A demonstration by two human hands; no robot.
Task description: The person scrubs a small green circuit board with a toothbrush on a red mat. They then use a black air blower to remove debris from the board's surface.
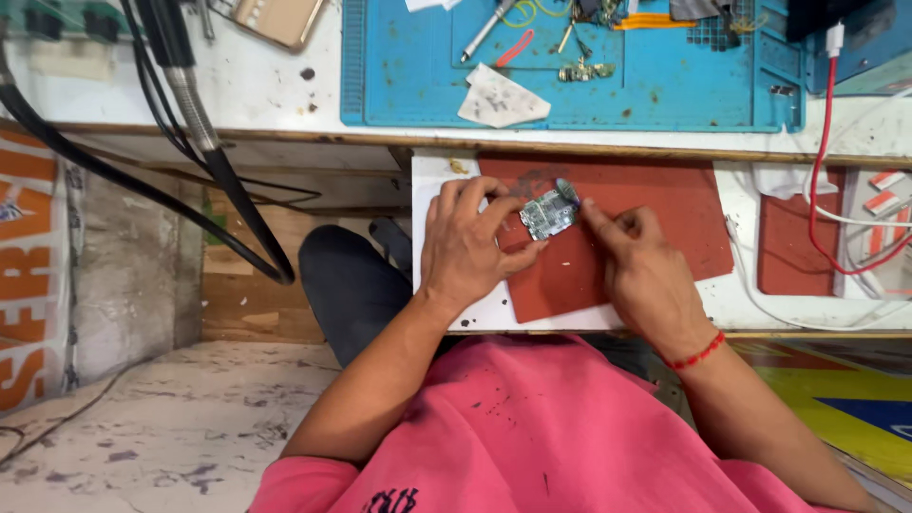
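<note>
A small greenish circuit board (pixel 548 213) lies over a red mat (pixel 655 214) on a white pull-out shelf (pixel 432 190). My left hand (pixel 465 242) grips the board's left side between thumb and fingers. My right hand (pixel 638 266) touches the board's right edge with its index fingertip; a red thread bracelet circles that wrist. Both forearms reach out from a pink shirt.
Above the shelf, a blue work mat (pixel 655 90) on the white bench carries a pen-like tool (pixel 486 28), a crumpled paper (pixel 501 100) and small parts. A red cable (pixel 825 161) hangs at right. Black hoses (pixel 204 142) drop at left. A second red mat (pixel 793 242) lies right.
</note>
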